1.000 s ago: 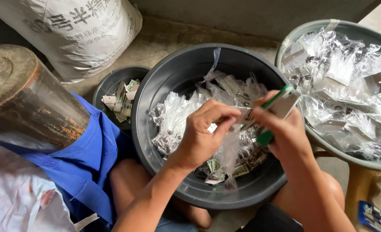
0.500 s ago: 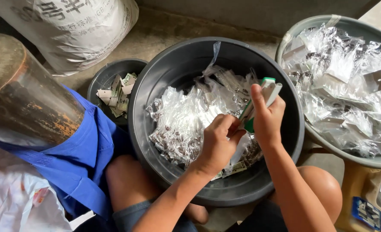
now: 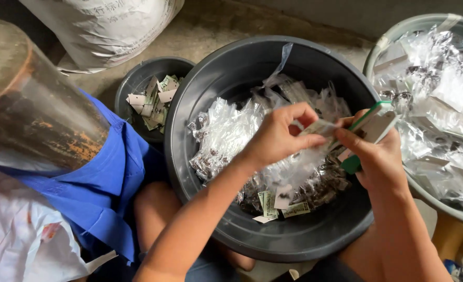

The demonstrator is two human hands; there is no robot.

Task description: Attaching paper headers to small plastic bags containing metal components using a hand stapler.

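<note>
Left hand (image 3: 275, 138): forearm rising from the lower edge, fingers (image 3: 299, 112) pinched together on a small paper slip (image 3: 320, 127) and the top of a clear plastic packet (image 3: 294, 167) hanging beneath.

Right hand (image 3: 380, 159): fingers (image 3: 354, 142) clamped around a green-and-white handheld tool (image 3: 369, 130), its upper end meeting the slip just right of the left fingers.

Clear plastic packet: thin, transparent, crinkled, with dark small contents showing low down; held over the middle of the large dark grey basin (image 3: 215, 73).

Large dark grey basin: round, directly below both sets of fingers, holding a heap of like packets (image 3: 226, 136) and a few loose printed slips (image 3: 273, 201) near its front wall.

Blue cloth (image 3: 95, 193): well left of the fingers, beside a bare knee (image 3: 155, 209).

Rusty cylinder (image 3: 28, 109): far left, partly wrapped in clear film.

Small dark bowl (image 3: 135, 81): left of and beyond the fingers, touching the basin, holding paper slips.

Grey-green basin (image 3: 424, 23): right of the fingers, filled with clear packets.

White sack (image 3: 106, 26): farthest, upper left, on a bare concrete floor (image 3: 215, 28).
</note>
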